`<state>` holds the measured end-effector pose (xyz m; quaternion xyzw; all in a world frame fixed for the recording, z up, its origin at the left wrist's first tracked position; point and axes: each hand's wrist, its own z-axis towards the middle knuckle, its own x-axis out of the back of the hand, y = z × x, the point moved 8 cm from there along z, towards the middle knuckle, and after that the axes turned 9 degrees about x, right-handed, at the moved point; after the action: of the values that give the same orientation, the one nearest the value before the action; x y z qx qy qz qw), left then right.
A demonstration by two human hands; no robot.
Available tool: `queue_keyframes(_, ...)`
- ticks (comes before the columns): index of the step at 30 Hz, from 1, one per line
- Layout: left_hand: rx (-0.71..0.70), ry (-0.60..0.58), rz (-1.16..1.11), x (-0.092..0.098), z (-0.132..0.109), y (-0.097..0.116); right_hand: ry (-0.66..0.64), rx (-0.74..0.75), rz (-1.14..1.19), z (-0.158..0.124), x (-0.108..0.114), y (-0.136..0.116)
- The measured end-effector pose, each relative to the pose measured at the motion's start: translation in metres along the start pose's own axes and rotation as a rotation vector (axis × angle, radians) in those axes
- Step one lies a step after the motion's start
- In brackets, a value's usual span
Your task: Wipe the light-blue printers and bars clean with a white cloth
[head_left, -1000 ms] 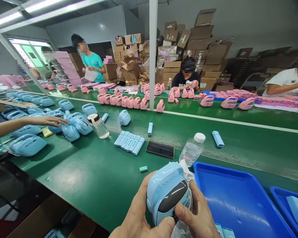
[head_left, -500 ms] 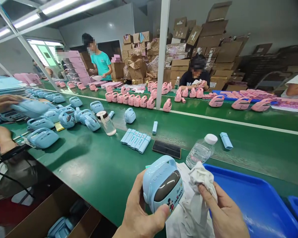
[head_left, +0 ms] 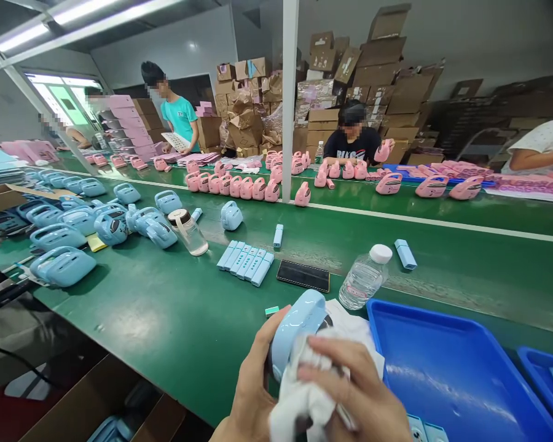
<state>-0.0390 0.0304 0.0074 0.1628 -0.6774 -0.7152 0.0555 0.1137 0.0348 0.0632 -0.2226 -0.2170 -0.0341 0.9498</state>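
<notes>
The blue case (head_left: 299, 316) is just left of the tray (head_left: 442, 362), its arched handle upward. The left hand (head_left: 253, 393) has its grip wrapped around the side of the case away from the tray. The right hand (head_left: 357, 380), between case and tray, has its grip clenched on a white cloth (head_left: 299, 402), pressing it over the front of the case; fingers and cloth are blurred. A white sheet (head_left: 357, 334) lies at the tray's left rim; whether it belongs to the cloth, I cannot tell. On the tabletop (head_left: 166, 325), a bottle (head_left: 365, 279) stands just beside the tray's far left corner. The phone (head_left: 303, 275) lies left of the tray, and farther left of it come a row of sticks (head_left: 246, 263) and a jar (head_left: 188, 233). Pink cases (head_left: 234, 185) stand in rows well beyond the tray.
</notes>
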Motion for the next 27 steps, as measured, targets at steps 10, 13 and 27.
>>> queue_keyframes(10, 0.392, 0.068, -0.406, -0.002, 0.005, -0.029, 0.091, -0.585, 0.137, 0.002, 0.012, 0.079)
queue_keyframes(13, 0.655, 0.181, -0.65, -0.015, 0.004, -0.04, 0.182, -0.577, 0.152, 0.008, 0.022, 0.077)
queue_keyframes(27, 0.746, 0.316, -0.879, -0.029, 0.019, -0.036, 0.082, -0.24, -0.207, -0.031, 0.012, 0.05)
